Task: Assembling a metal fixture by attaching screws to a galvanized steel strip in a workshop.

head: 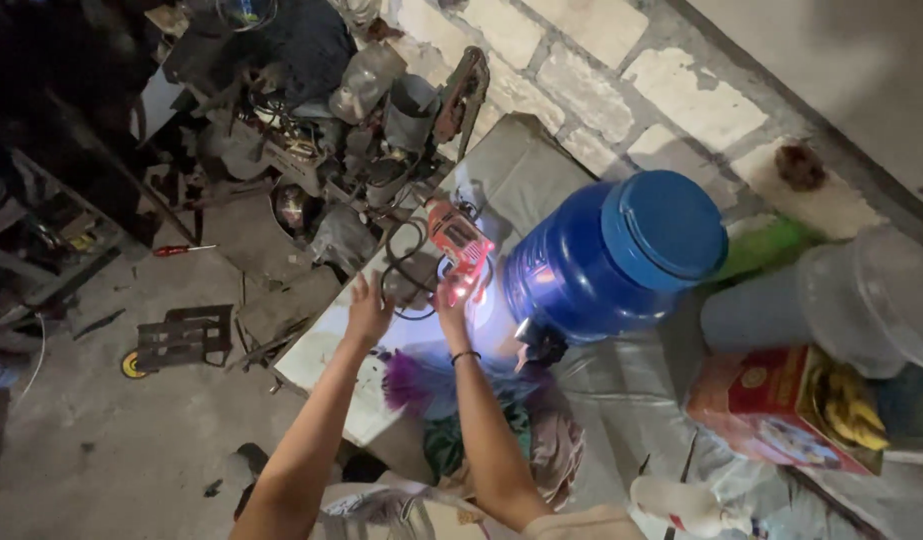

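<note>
Red power tool [459,243] seemingly pinched by right hand [449,300]; left hand [367,312] spread; its black cable [401,270] could snag.

Worktop [526,170]: bare patch beyond the red tool [459,243], open up to the brick wall [621,60]. Right of the tool: blue jar [606,260], close, blocks passage. Left edge: scrap pile [321,130], crowded. Near the tool: looped black cable [406,270]. Floor [111,440] at lower left: mostly open.
</note>
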